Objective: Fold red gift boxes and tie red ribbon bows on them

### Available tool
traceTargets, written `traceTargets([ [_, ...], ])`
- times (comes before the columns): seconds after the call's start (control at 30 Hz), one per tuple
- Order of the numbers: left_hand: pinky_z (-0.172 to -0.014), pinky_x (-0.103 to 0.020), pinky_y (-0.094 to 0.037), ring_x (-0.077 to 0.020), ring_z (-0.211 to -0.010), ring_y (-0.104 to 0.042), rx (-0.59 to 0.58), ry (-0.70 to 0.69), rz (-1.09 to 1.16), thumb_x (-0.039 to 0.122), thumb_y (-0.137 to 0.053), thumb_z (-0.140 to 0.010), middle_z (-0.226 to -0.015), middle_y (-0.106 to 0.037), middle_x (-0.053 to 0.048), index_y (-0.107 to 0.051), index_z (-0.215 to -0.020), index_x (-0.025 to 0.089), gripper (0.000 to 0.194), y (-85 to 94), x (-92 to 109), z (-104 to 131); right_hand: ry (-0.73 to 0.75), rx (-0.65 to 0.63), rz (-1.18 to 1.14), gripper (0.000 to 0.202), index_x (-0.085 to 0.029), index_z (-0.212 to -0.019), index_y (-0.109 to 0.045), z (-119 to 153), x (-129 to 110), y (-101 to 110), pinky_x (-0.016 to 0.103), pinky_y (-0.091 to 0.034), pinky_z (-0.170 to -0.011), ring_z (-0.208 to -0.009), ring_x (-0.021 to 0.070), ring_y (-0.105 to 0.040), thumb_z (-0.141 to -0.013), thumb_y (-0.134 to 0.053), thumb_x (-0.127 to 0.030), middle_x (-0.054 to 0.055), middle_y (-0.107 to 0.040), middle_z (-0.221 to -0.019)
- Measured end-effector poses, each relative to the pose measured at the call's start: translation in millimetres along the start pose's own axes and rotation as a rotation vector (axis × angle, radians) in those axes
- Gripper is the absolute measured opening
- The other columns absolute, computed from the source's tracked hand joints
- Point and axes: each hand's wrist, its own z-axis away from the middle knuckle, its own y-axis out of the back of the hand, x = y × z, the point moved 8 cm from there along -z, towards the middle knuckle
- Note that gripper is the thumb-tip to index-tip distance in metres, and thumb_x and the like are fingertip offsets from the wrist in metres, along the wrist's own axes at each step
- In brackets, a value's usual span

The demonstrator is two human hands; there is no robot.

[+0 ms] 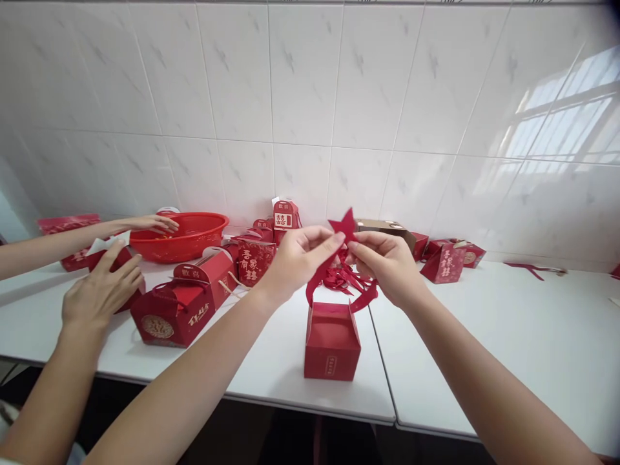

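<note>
A small red gift box (332,345) stands upright on the white table in front of me. A red ribbon (316,287) rises in a loop from the box's two sides. Its upper part, with pointed ends sticking up, is pinched between my left hand (306,255) and my right hand (385,259). Both hands are closed at the fingertips, close together above the box. Behind them lies a tangled heap of loose red ribbons (338,279), partly hidden by my hands.
At left, a co-worker's one hand (150,224) reaches over a red basin (194,245); the other hand (99,290) rests on a dark red box. Gift boxes (181,307) stand beside my left arm. More boxes (445,261) and a ribbon strip (533,267) lie by the tiled wall.
</note>
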Motion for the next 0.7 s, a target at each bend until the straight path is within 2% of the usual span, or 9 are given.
traceTargets([
  [0.1, -0.056, -0.024, -0.045, -0.0115, -0.055, -0.056, -0.016, 0.048, -0.103, 0.033, -0.067, -0.079, -0.060, -0.062, -0.001, -0.064, -0.065, 0.014, 0.023, -4.6, -6.3, 6.7, 0.030, -0.129, 0.007, 0.016, -0.015, -0.082, -0.069, 10.2, -0.1, -13.6, 0.020, -0.034, -0.046, -0.048, 0.0056, -0.046, -0.077, -0.067, -0.030, -0.003, -0.060, -0.061],
  [0.2, -0.055, -0.024, -0.043, -0.0123, -0.057, -0.055, -0.031, 0.094, -0.156, 0.031, -0.069, -0.076, -0.062, -0.063, -0.003, -0.063, -0.063, 0.014, 0.023, -6.2, -15.3, 10.6, 0.039, -0.143, 0.015, 0.022, -0.016, -0.074, -0.064, 16.6, 4.5, -15.2, 0.020, -0.030, -0.043, -0.045, 0.0041, -0.039, -0.082, -0.064, -0.036, -0.003, -0.057, -0.060],
  [0.3, -0.057, -0.024, -0.042, -0.0113, -0.056, -0.051, -0.158, 0.205, -0.080, 0.028, -0.068, -0.076, -0.062, -0.060, -0.002, -0.064, -0.063, 0.014, 0.019, -13.2, -29.0, 14.5, 0.034, -0.143, -0.007, 0.028, -0.017, -0.071, -0.061, 17.2, 12.2, -10.0, 0.020, -0.030, -0.042, -0.042, 0.0043, -0.035, -0.086, -0.059, -0.040, -0.004, -0.055, -0.057],
  [0.4, -0.064, -0.026, -0.044, -0.0136, -0.059, -0.053, -0.273, 0.340, 0.061, 0.026, -0.059, -0.079, -0.059, -0.058, -0.003, -0.059, -0.054, 0.017, 0.026, -17.0, -42.7, 20.5, 0.081, -0.244, 0.094, 0.027, -0.018, -0.078, -0.066, 17.1, 14.7, -7.3, 0.022, -0.039, -0.049, -0.050, 0.0087, -0.048, -0.089, -0.055, -0.040, -0.001, -0.058, -0.060],
  [0.47, -0.068, -0.027, -0.045, -0.0163, -0.063, -0.056, -0.269, 0.382, 0.128, 0.025, -0.054, -0.079, -0.055, -0.056, -0.003, -0.052, -0.048, 0.019, 0.032, -13.6, -48.6, 22.0, 0.180, -0.345, 0.282, 0.025, -0.020, -0.084, -0.070, 19.5, 11.2, -8.8, 0.025, -0.046, -0.058, -0.062, 0.0125, -0.057, -0.091, -0.053, -0.038, 0.001, -0.064, -0.069],
  [0.53, -0.072, -0.029, -0.046, -0.0184, -0.068, -0.060, -0.251, 0.422, 0.191, 0.026, -0.052, -0.079, -0.055, -0.054, -0.002, -0.049, -0.047, 0.019, 0.033, -10.6, -53.8, 22.7, 0.342, -0.391, 0.499, 0.023, -0.022, -0.093, -0.072, 23.6, 3.7, -9.8, 0.028, -0.050, -0.067, -0.074, 0.0155, -0.062, -0.092, -0.051, -0.032, 0.004, -0.068, -0.080],
  [0.63, -0.081, -0.032, -0.047, -0.0208, -0.072, -0.065, -0.228, 0.475, 0.271, 0.030, -0.055, -0.082, -0.059, -0.059, -0.003, -0.059, -0.053, 0.017, 0.032, -8.7, -58.1, 23.6, 0.569, -0.335, 0.736, 0.027, -0.024, -0.100, -0.071, 29.4, -6.4, -8.2, 0.033, -0.051, -0.075, -0.086, 0.0188, -0.064, -0.093, -0.046, -0.024, 0.007, -0.071, -0.093],
  [0.7, -0.086, -0.034, -0.046, -0.0223, -0.076, -0.066, -0.226, 0.446, 0.255, 0.033, -0.054, -0.085, -0.066, -0.066, -0.007, -0.067, -0.060, 0.015, 0.033, -7.4, -54.9, 22.6, 0.641, -0.306, 0.834, 0.029, -0.025, -0.100, -0.071, 32.2, -6.2, -8.9, 0.036, -0.052, -0.077, -0.087, 0.0205, -0.064, -0.092, -0.044, -0.022, 0.008, -0.072, -0.094],
])
